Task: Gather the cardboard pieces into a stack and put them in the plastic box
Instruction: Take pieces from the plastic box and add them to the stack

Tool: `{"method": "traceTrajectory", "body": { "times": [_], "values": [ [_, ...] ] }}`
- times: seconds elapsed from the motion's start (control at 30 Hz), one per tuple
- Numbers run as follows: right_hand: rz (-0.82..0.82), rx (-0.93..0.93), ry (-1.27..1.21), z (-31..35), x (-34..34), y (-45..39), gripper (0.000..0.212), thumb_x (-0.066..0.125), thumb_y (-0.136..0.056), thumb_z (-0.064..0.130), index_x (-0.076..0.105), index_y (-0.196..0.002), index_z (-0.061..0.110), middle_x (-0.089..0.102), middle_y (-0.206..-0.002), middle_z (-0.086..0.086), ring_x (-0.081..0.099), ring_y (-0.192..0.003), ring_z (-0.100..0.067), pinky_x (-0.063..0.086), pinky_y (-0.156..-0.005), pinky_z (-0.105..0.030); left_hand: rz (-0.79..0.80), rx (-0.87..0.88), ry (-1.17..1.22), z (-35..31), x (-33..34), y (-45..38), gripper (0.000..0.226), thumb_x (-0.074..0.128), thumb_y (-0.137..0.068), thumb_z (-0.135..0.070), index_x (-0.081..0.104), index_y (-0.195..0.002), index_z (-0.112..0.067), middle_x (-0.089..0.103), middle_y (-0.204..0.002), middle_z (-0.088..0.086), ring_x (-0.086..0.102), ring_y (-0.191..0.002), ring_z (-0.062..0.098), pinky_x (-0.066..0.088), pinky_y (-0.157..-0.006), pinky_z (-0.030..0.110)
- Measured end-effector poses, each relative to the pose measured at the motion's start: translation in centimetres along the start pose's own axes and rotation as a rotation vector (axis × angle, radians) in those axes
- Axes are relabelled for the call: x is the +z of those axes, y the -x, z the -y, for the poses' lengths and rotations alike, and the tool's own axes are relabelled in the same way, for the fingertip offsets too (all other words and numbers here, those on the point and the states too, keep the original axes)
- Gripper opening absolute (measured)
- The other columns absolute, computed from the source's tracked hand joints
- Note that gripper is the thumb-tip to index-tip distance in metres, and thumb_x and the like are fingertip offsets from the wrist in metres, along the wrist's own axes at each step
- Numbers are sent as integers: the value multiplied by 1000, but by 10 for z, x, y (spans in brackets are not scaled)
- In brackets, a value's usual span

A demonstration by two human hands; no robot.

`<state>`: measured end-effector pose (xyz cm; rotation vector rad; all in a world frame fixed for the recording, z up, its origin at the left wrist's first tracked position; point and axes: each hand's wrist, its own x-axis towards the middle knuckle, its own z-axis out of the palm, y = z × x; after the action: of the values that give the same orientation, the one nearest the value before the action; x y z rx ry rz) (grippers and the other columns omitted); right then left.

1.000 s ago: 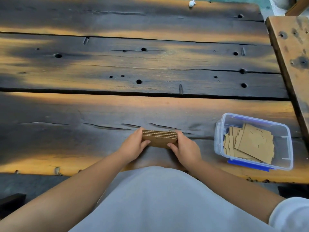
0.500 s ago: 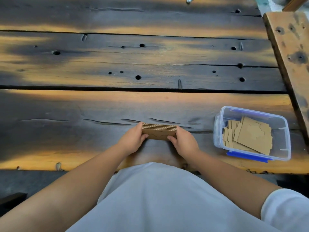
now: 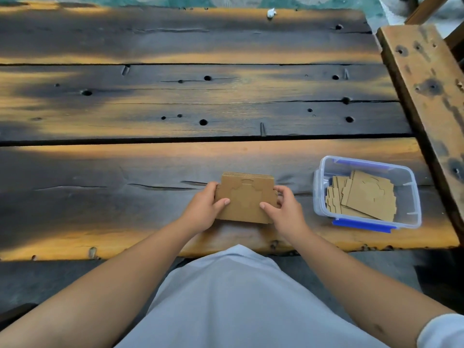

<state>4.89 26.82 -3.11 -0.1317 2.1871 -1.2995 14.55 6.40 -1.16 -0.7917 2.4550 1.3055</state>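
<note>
Gripping cardboard stack (image 3: 244, 197) between left hand (image 3: 203, 209), right hand (image 3: 285, 211)

Your hands (image 3: 200, 209) cover both lower corners of the stack (image 3: 244, 197), so you can't count its pieces. In the box (image 3: 406, 194), the top card (image 3: 369, 197) hides those beneath

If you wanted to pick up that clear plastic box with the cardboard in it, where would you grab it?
Probably by the two short end walls of the plastic box, one hand from each side. It sits flat and open-topped on the table, and cardboard pieces fill the inside.
</note>
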Motion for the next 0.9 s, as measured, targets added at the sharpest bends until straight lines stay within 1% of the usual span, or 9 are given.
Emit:
{"method": "traceTrajectory", "body": {
  "times": [0.07,0.17,0.23,0.3,0.43,0.53,0.6,0.73,0.9],
  "values": [
    [-24,-1,-11,-2,-4,6,37,73,-83,16,52,-106,36,66,-101,14,62,-87,11,49,-65,-9,22,1,14,-5,4,-1,34,55,-94,-37,44,-123,-23,60,-117,2,58,-103,22,51,-87,40],
    [-54,-8,-28,-1,-13,17,36,71,-84,16,52,-100,42,64,-96,23,62,-91,9,47,-62,-6,58,24,10,-12,9,-5,36,55,-94,-38,44,-125,-24,55,-113,-5,54,-98,16,45,-80,30],
    [-85,-4,-22,1,-16,25,40,69,-86,18,48,-111,41,62,-98,23,62,-93,3,50,-67,-12,93,37,-24,-16,11,-8,39,55,-94,-40,43,-127,-23,52,-110,-7,52,-96,14,42,-75,27],
    [-134,5,-6,2,-19,35,45,68,-86,19,45,-120,36,63,-104,14,62,-99,-6,53,-80,-27,139,54,-71,-22,13,-9,38,54,-94,-42,43,-124,-24,51,-108,-7,52,-93,14,41,-70,26],
    [-247,21,10,5,-33,50,41,69,-85,20,45,-112,39,62,-102,12,61,-99,-10,53,-89,-38,176,143,-122,-41,16,-13,31,57,-92,-43,39,-112,-27,52,-103,-6,51,-83,12,37,-57,22],
    [-319,90,-7,1,-45,59,43,70,-84,23,45,-117,38,64,-112,0,62,-102,-19,53,-88,-45,170,203,-98,-57,22,-12,35,63,-87,-40,39,-109,-27,52,-105,-7,53,-90,16,42,-65,29],
    [-372,120,-38,-2,-51,67,49,71,-84,22,47,-126,32,63,-116,0,61,-103,-20,53,-90,-45,186,229,-89,-68,27,-12,35,65,-86,-38,43,-109,-25,55,-104,-5,55,-93,18,42,-72,31],
    [-450,160,-19,-9,-62,78,58,71,-83,22,46,-135,25,58,-119,5,56,-109,-15,49,-95,-38,192,251,-118,-85,37,-11,30,68,-83,-37,46,-100,-25,61,-95,-2,56,-85,18,37,-66,30],
    [-487,182,30,-17,-88,80,57,70,-85,23,45,-135,25,58,-127,-1,54,-117,-20,46,-99,-44,210,287,-126,-111,58,-10,41,66,-84,-35,46,-119,-29,67,-104,0,63,-92,22,49,-74,34]
  ]
}}
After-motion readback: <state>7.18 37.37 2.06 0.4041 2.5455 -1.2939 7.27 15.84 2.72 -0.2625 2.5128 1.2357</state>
